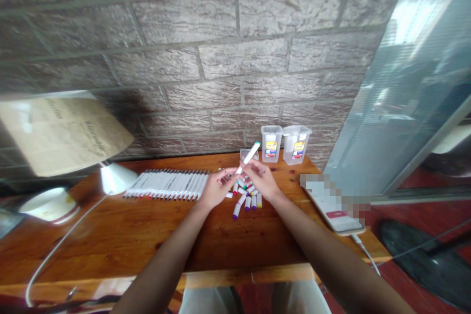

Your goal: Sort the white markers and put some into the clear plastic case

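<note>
Both hands meet over the far middle of a wooden table [121,235]. My right hand [262,180] is closed on a white marker [248,155] with a teal cap that points up and away. My left hand [216,187] is curled beside it, its fingertips touching the marker's lower end. Under the hands lies a loose pile of markers [247,199] with coloured caps. To the left, several markers lie side by side in a neat row [167,185].
Two clear plastic boxes [285,143] stand against the brick wall at the back. A white desk lamp [112,178] with its cable sits at the left. A phone [336,208] with a plugged cable lies at the right edge. A glass partition rises to the right.
</note>
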A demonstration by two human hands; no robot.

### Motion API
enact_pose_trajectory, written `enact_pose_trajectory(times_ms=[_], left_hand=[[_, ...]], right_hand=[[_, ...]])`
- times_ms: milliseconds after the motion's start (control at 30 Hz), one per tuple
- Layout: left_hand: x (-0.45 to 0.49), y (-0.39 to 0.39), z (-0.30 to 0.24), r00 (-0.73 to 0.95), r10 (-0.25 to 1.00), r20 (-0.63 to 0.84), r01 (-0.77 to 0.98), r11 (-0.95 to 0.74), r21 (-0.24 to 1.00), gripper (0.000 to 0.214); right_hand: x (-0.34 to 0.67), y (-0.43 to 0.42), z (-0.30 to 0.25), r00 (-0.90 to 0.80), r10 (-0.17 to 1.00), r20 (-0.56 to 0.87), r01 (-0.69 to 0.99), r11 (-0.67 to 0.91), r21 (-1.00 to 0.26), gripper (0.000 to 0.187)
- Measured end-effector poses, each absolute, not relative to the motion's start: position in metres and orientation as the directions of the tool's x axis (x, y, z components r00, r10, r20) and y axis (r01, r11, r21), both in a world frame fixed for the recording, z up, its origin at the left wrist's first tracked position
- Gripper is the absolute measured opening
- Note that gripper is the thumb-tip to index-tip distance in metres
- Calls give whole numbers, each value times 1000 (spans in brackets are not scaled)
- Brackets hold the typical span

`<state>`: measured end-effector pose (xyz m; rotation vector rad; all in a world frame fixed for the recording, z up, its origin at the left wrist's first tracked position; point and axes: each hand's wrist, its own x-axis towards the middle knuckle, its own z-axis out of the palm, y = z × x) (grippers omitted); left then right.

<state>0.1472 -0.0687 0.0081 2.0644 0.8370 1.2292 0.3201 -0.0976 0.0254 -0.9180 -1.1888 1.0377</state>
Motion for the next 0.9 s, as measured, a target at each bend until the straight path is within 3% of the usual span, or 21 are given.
enact_pose_trajectory(times_ms=[133, 300, 600, 900], left_hand=[[145, -64, 4, 331, 764, 554, 230, -635, 738, 31], [140, -58, -1, 199, 763, 615, 343, -642, 686, 30], [140, -57, 0, 248, 715, 653, 376, -693, 615, 19], [141, -58, 1, 299, 682, 667, 345, -730, 591, 17]], right_hand=[[322, -98, 30, 136, 957, 255, -192, 278, -941, 53], [337, -94, 38, 307, 910, 279, -233, 356, -905, 48], [374, -88, 49, 638, 682, 357, -166, 575, -801, 51], [369, -90, 46, 596, 668, 446, -19, 567, -824, 63]])
